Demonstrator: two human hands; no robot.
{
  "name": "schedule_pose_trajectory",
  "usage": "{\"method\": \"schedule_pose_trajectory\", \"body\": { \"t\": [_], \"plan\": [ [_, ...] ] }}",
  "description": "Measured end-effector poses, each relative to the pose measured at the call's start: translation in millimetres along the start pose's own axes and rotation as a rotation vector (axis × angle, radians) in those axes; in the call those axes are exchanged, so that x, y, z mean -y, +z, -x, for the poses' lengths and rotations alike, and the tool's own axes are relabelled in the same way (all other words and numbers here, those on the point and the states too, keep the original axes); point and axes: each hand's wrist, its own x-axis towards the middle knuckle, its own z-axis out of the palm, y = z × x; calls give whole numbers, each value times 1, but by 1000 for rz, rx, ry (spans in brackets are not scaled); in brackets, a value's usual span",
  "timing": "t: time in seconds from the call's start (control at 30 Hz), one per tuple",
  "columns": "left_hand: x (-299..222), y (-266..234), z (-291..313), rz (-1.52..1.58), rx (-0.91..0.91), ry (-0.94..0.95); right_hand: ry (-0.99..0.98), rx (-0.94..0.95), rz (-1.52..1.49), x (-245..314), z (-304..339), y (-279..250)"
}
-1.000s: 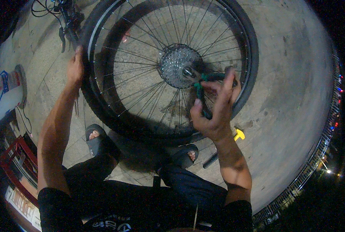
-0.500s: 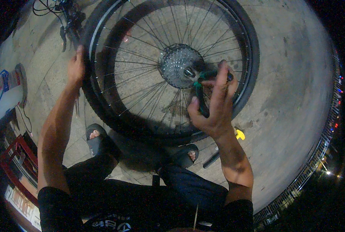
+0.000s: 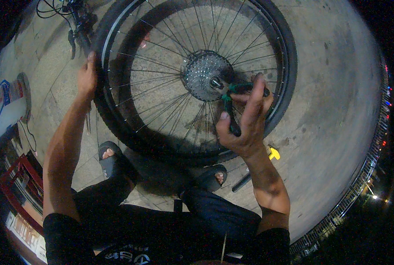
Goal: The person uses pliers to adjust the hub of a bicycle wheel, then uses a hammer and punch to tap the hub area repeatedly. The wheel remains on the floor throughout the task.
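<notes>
A bicycle wheel [image 3: 288,66] with a black tyre and thin spokes is before me, its silver cassette [image 3: 199,79] facing up. My left hand [image 3: 87,80] grips the tyre at the wheel's left side, fingers partly hidden behind the rubber. In my right hand [image 3: 249,128] is a pair of pliers [image 3: 228,108] with green and black handles spread apart. The thumb lies on the lower handle and the fingers reach round the upper one. The pliers' jaws are at the axle end in the cassette's centre; I cannot tell whether they touch it.
A yellow-headed tool [image 3: 273,153] and a black bar [image 3: 242,182] lie on the paving by my right forearm. Bicycle parts with cables [image 3: 80,26] stand at the upper left. A white bucket [image 3: 7,108] and a red frame [image 3: 18,176] are at the left. My sandalled feet [image 3: 110,155] flank the wheel's near edge.
My right hand and the pliers' handle ends have shifted slightly right and nearer to me. The left hand and the wheel look unmoved.
</notes>
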Motion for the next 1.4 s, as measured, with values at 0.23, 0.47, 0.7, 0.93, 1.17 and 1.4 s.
{"method": "schedule_pose_trajectory", "body": {
  "t": [0.23, 0.47, 0.7, 0.93, 1.17, 1.4],
  "plan": [
    [2, -1, 0, 29, 35, -5, 91, -22, -58, 3, 3, 6],
    [4, -2, -4, -14, 35, -3, 3, 42, 65, 6, -4, 1],
    [-3, -1, 3, -63, 25, 38, -46, -28, 164, 0, -2, 4],
    [2, -4, -6, -94, 31, 23, 27, -5, 141, 6, -5, 3],
    [-4, -2, 0, -63, 31, 39, 73, 20, 135, 7, -3, 1],
    [10, -4, -11, -15, 32, 12, 74, 18, 98, 8, -6, 1]
  ]
}}
